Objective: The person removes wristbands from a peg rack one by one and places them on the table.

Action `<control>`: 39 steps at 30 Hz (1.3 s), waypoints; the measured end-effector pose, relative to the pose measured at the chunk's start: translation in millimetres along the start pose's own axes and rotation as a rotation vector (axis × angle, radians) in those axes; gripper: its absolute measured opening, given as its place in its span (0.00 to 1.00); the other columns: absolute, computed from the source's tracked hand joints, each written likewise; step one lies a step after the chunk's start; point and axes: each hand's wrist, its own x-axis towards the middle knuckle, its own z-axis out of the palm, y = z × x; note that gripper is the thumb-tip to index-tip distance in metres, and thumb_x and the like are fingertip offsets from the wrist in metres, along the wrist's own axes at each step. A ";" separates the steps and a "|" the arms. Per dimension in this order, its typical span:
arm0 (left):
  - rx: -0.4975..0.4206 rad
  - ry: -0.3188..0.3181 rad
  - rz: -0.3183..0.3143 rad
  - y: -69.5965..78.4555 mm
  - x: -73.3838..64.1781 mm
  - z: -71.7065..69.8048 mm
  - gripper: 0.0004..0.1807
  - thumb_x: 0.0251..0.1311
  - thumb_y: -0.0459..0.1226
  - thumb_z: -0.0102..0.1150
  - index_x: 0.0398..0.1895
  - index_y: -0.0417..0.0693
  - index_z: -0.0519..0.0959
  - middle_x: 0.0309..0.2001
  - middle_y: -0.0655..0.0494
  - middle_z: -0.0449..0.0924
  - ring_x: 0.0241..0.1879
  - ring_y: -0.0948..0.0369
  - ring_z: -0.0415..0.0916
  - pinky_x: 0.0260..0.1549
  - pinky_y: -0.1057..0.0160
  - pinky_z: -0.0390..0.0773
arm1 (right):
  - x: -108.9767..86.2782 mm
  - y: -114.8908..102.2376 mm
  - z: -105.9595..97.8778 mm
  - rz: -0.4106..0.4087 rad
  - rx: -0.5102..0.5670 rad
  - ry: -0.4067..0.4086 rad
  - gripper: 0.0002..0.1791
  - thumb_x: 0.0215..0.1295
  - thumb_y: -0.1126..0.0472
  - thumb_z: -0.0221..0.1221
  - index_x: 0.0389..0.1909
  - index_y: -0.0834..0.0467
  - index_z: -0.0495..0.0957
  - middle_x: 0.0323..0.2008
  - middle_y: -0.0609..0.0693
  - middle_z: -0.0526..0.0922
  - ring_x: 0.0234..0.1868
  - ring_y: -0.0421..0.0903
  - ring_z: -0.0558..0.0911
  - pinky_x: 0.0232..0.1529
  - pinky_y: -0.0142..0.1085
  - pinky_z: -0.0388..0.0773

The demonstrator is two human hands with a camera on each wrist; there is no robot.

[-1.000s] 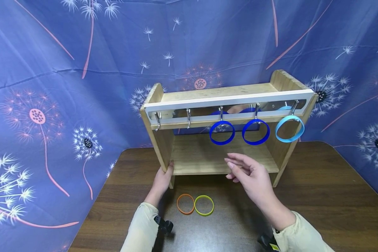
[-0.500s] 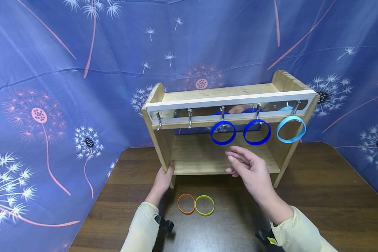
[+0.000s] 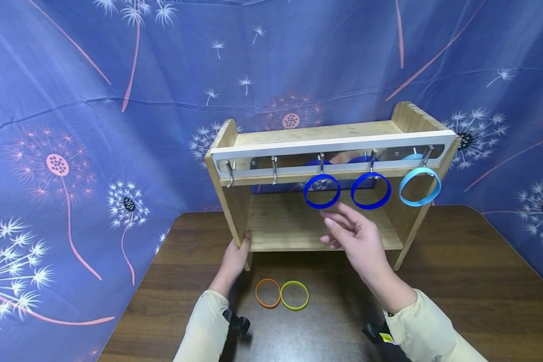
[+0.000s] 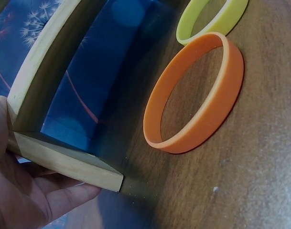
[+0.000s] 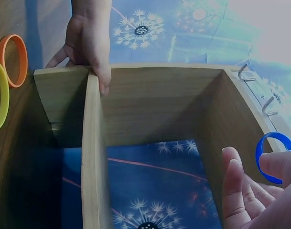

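Observation:
My left hand grips the left side panel of a wooden shelf at its lower board; the thumb is on the inner side in the right wrist view. My right hand is raised before the shelf, fingers loosely bent and holding nothing. Its fingertips are right at the lower rim of a dark blue wristband, which hangs on the middle hook. To the right hang a second dark blue wristband and a light blue one. On the table lie an orange wristband and a yellow-green wristband, side by side.
A white rail with metal hooks runs along the shelf's upper front. Two bare hooks, including the leftmost hook, are at its left end. The brown table carries the shelf. Behind it hangs a blue dandelion cloth.
My right hand has risen slightly, bringing its fingertips up to the middle dark blue wristband. My left hand keeps its grip on the shelf. The view has shifted slightly.

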 end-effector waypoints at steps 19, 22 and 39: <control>0.013 0.007 0.005 -2.6 1.0 0.9 0.25 0.72 0.50 0.47 0.62 0.43 0.72 0.57 0.41 0.76 0.60 0.46 0.69 0.61 0.44 0.65 | 1.2 -5.9 8.3 -0.042 0.087 0.104 0.13 0.68 0.65 0.60 0.51 0.64 0.77 0.37 0.45 0.88 0.24 0.45 0.85 0.23 0.33 0.79; 0.016 0.006 0.004 -2.7 0.8 0.6 0.25 0.72 0.50 0.47 0.62 0.43 0.72 0.59 0.41 0.75 0.61 0.46 0.68 0.61 0.44 0.65 | 1.1 -8.9 9.4 -0.032 0.085 0.137 0.13 0.67 0.64 0.61 0.50 0.66 0.78 0.36 0.45 0.88 0.23 0.46 0.85 0.22 0.33 0.79; 0.020 0.017 -0.002 -0.1 -0.6 0.5 0.26 0.71 0.50 0.48 0.63 0.43 0.72 0.59 0.40 0.75 0.61 0.45 0.69 0.60 0.44 0.66 | -0.1 -16.3 12.2 -0.076 0.050 0.213 0.13 0.67 0.66 0.61 0.47 0.70 0.78 0.31 0.46 0.88 0.21 0.46 0.84 0.20 0.32 0.76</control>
